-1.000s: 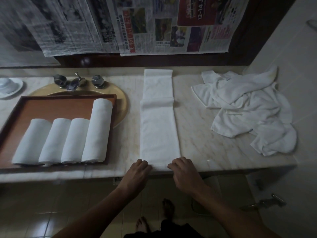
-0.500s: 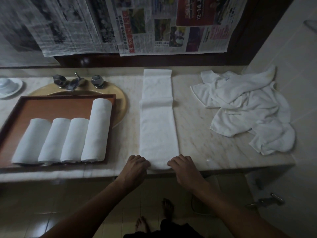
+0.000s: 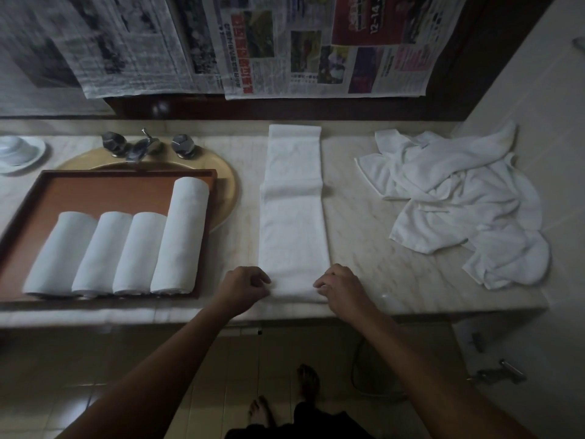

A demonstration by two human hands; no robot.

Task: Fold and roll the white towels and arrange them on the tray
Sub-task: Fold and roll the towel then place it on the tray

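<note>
A white towel, folded into a long narrow strip, lies on the marble counter and runs from the back wall to the front edge. Its near end is curled into a small roll. My left hand grips the roll's left end with curled fingers, and my right hand grips its right end. A brown wooden tray sits over the sink at the left. On it lie several rolled white towels, side by side, the rightmost one longer.
A heap of loose white towels lies at the counter's right, against the tiled side wall. Behind the tray stand a faucet and a white dish. Newspapers hang on the back wall.
Both hands have moved a little away from me along the counter, and the towel's near end has been turned over into a small roll.
</note>
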